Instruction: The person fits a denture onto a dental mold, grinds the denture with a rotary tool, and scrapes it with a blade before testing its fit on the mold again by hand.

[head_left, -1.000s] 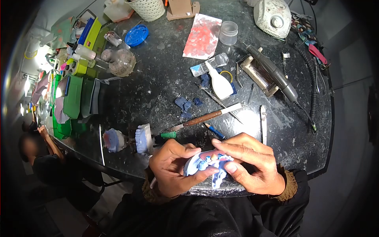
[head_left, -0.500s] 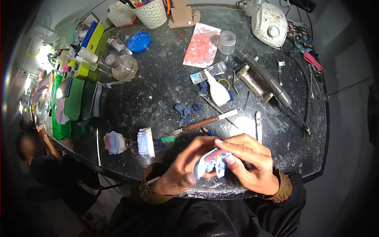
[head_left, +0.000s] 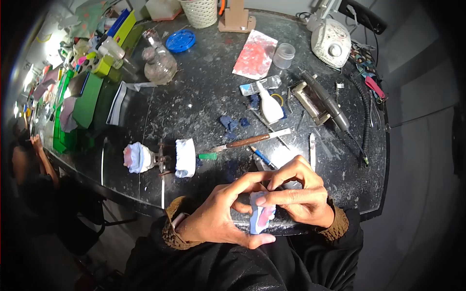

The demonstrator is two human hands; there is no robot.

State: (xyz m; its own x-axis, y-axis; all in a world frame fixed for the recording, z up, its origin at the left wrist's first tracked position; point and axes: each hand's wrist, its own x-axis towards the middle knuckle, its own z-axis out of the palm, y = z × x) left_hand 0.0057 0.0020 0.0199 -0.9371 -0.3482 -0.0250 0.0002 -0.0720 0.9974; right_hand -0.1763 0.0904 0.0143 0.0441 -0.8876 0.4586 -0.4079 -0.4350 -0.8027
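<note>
Between my hands, close to the table's front edge, is a blue and white dental cast (head_left: 256, 220) with pink material on its side. My left hand (head_left: 221, 211) is closed around it, with fingers at its upper end and the thumb by its lower end. My right hand (head_left: 303, 196) is closed at the top of the cast. One digit lies across the cast, and another bends down to its upper edge, where the exact contact is hidden. Left of my hands, an articulator (head_left: 162, 157) stands between another pink and blue cast (head_left: 138, 157) and a pale toothed cast (head_left: 185, 158).
Beyond my hands lie a wooden-handled knife (head_left: 247, 140), a blue pencil (head_left: 262, 156), a white bottle (head_left: 271, 107) and blue wax scraps (head_left: 228, 122). A handpiece (head_left: 330, 99) rests on its stand at right, near a white control unit (head_left: 331, 43). Green boxes (head_left: 87, 102) line the left.
The cast has been turned in my hands, so its pink side now faces up. My left thumb has moved to its lower end. The whole view has shifted slightly.
</note>
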